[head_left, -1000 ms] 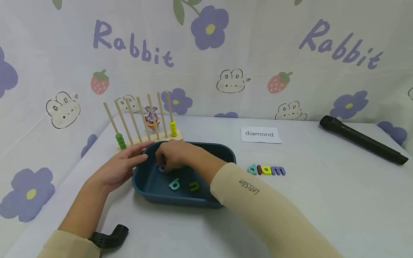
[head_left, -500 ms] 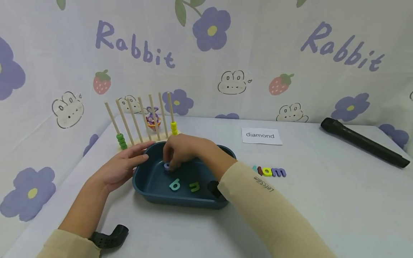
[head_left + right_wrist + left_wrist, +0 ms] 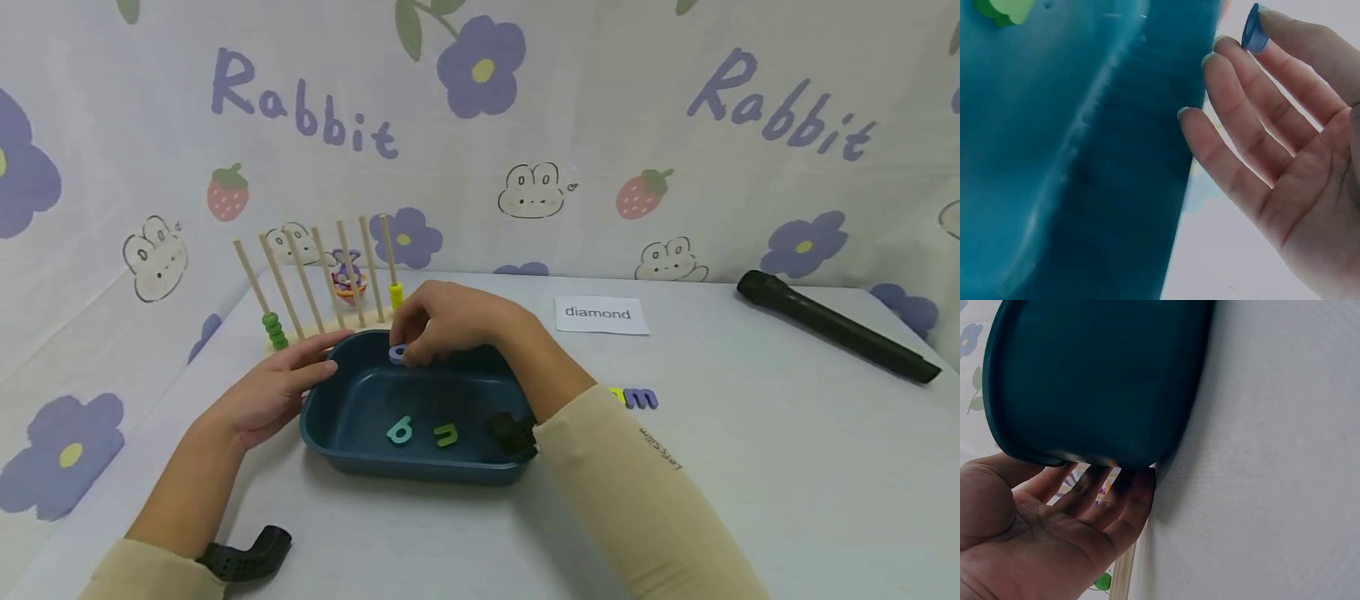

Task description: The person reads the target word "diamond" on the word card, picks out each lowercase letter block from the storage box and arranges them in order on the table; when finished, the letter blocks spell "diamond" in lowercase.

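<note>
- The right hand (image 3: 459, 321) pinches a purple, ring-shaped toy letter (image 3: 395, 359) between thumb and forefinger, its other fingers extended and apart; the letter is raised near the tray's far rim, left of centre.
- The left hand (image 3: 273, 387) rests its extended, slightly bent fingers against the left end of the dark-teal, rounded-rectangular plastic tray (image 3: 427, 471).
- On the tray floor lie a turquoise b-shaped letter (image 3: 399, 441) and a green n-shaped letter (image 3: 453, 434), apart.
- Right of the tray, a purple m-shaped letter (image 3: 641, 399) sits beside a partly hidden yellow letter (image 3: 617, 395).
- Beyond stand a pale wooden rod rack (image 3: 333, 289) and a white paper card (image 3: 600, 315) reading "diamond".
- A black, long-handled microphone (image 3: 836, 325) lies far right on the white worktop (image 3: 750, 467).
</note>
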`<state>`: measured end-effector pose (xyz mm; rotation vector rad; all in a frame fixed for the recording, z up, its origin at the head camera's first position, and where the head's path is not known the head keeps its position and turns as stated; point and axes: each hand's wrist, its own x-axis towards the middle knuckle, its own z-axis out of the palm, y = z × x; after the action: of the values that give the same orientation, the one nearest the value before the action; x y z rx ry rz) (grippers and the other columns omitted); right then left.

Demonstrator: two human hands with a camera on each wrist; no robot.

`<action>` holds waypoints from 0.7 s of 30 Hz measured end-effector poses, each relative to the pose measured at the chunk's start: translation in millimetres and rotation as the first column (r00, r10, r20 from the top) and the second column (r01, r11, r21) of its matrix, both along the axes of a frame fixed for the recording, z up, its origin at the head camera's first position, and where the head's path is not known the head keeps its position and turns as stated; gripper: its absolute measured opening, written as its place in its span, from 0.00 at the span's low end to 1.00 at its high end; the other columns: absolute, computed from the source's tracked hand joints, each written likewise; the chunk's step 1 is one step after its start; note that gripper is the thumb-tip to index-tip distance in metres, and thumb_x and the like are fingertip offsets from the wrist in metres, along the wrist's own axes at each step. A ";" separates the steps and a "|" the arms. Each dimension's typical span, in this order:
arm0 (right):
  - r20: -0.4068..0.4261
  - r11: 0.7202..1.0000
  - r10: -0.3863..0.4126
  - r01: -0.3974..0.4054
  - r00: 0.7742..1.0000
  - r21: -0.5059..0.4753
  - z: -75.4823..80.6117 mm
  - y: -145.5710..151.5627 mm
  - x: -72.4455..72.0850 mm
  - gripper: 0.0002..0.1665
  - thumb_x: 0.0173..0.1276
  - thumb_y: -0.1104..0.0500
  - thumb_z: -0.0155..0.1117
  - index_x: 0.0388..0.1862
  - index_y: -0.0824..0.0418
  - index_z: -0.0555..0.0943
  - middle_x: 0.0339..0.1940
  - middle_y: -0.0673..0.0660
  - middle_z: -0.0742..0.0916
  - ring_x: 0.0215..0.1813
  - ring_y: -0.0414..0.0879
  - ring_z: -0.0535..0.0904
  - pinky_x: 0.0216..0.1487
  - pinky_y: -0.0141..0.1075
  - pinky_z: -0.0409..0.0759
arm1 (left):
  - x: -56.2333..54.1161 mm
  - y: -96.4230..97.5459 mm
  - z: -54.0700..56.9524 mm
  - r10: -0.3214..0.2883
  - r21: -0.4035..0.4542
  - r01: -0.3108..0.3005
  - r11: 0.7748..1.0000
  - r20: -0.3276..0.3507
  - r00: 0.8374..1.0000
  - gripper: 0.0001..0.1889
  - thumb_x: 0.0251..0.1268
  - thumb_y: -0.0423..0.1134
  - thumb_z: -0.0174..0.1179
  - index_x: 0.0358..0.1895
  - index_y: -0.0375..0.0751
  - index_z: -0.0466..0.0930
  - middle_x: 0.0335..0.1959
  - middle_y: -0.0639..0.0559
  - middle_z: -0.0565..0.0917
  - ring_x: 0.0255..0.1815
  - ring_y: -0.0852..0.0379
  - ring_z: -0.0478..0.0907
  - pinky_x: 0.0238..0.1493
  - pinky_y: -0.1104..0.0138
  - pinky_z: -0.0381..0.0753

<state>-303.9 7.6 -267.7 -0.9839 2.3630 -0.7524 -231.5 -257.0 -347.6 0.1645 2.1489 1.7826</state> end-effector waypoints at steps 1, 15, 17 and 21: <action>-0.014 1.000 -0.009 0.009 1.000 -0.008 2.5 2.9 1.3 0.13 0.67 0.57 0.71 0.50 0.55 0.88 0.42 0.52 0.89 0.42 0.49 0.86 0.45 0.36 0.87 | -0.2 -0.1 -0.2 -0.001 0.000 0.001 1.000 -0.001 1.000 0.30 0.83 0.43 0.50 0.83 0.48 0.56 0.84 0.39 0.55 0.83 0.35 0.52 0.79 0.32 0.47; -0.184 0.992 -0.125 0.124 0.975 -0.017 26.2 63.8 18.6 0.15 0.69 0.54 0.71 0.53 0.53 0.88 0.46 0.51 0.88 0.51 0.48 0.83 0.50 0.41 0.84 | 1.3 1.7 3.6 0.000 -0.022 0.000 1.000 -0.013 1.000 0.32 0.82 0.45 0.53 0.83 0.48 0.56 0.84 0.38 0.55 0.82 0.35 0.52 0.79 0.32 0.47; -0.190 0.988 -0.156 0.152 0.969 -0.031 28.2 74.5 21.3 0.14 0.69 0.54 0.71 0.53 0.53 0.88 0.45 0.51 0.89 0.50 0.48 0.83 0.50 0.41 0.85 | 1.5 1.6 3.0 -0.003 -0.023 0.003 1.000 -0.012 1.000 0.32 0.82 0.45 0.53 0.83 0.48 0.56 0.84 0.38 0.54 0.82 0.34 0.52 0.79 0.32 0.47; -0.179 0.974 -0.222 0.212 0.958 -0.075 27.6 97.3 26.7 0.14 0.69 0.54 0.71 0.53 0.53 0.87 0.44 0.51 0.89 0.50 0.49 0.84 0.49 0.42 0.85 | 1.4 2.3 0.5 -0.003 -0.024 0.003 1.000 -0.007 1.000 0.32 0.82 0.45 0.53 0.83 0.49 0.56 0.84 0.38 0.54 0.83 0.34 0.52 0.79 0.32 0.48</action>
<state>-277.2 104.9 -240.1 -0.8584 2.6587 -0.8429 -230.1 -254.7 -347.1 0.1677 2.1723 1.7569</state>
